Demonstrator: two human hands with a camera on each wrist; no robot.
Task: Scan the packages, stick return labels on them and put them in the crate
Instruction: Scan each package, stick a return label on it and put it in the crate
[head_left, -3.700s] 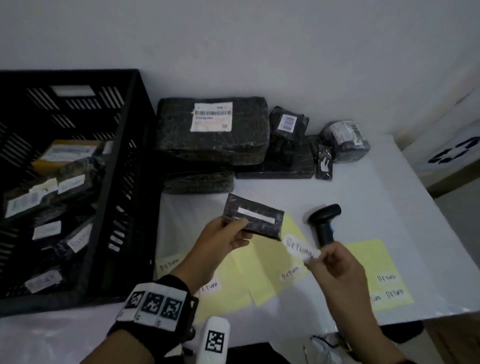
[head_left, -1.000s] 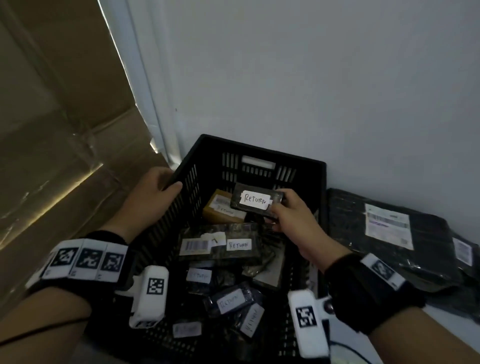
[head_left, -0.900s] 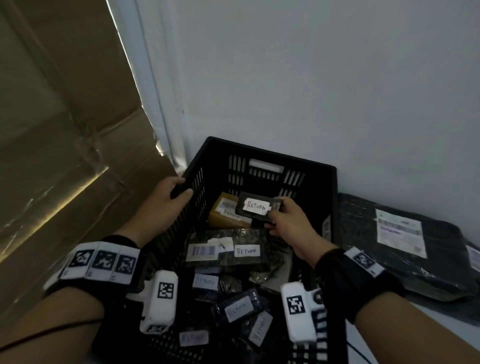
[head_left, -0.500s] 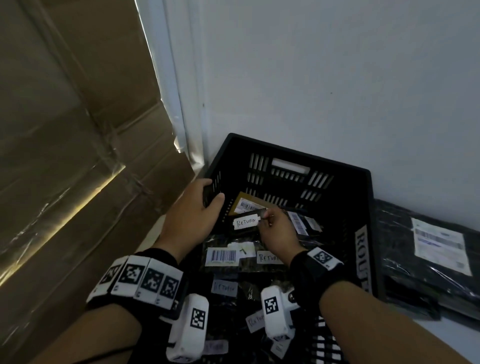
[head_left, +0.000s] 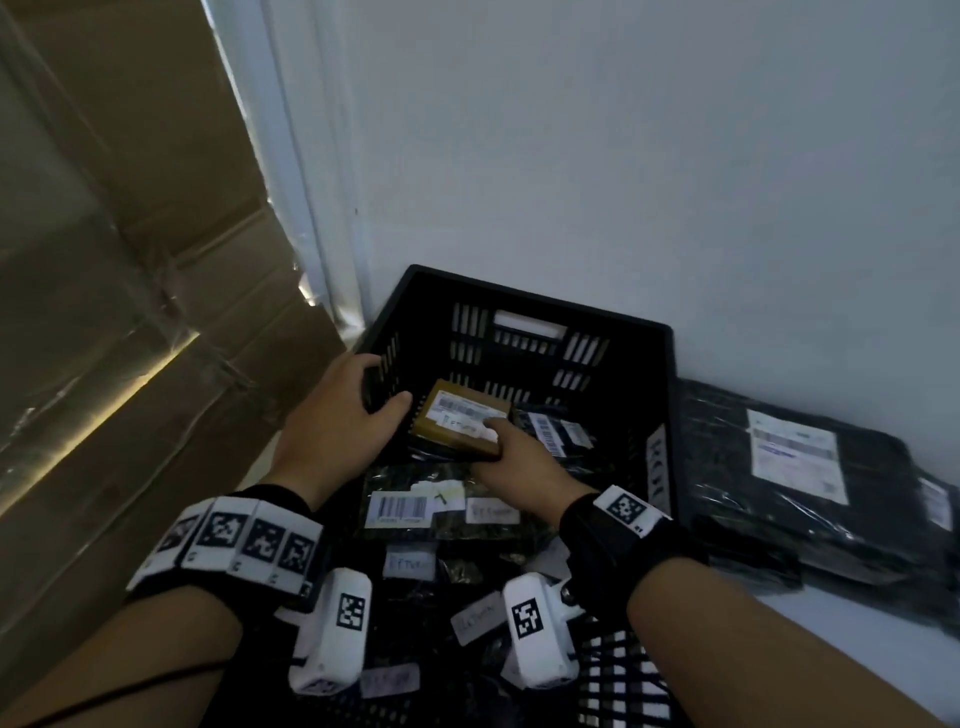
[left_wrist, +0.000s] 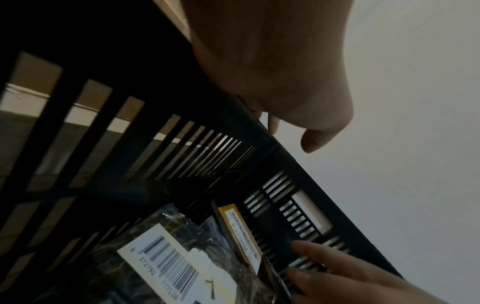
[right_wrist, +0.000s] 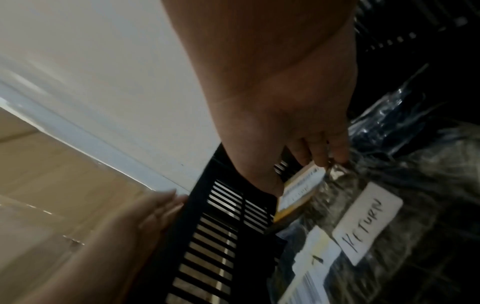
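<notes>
Crate (head_left: 524, 317) rim in left hand (head_left: 337, 431)

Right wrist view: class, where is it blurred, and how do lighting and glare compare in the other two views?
Right wrist: left hand smeared by motion, RETURN label still legible. Head: dim crate interior, glare streak on the cardboard. Left wrist: dark slats backlit, barcode label sharp.

The scene is dim and grainy. A thin strip of daylight glows at the far left beside the cardboard (head_left: 93, 270), leaving glare streaks on its tape. The crate (head_left: 524, 312) interior sinks into deep shadow. The head view bends straight lines at its edges. Both wrist views are noisy, with the right one motion-blurred, smearing the left hand (right_wrist: 145, 218).
</notes>
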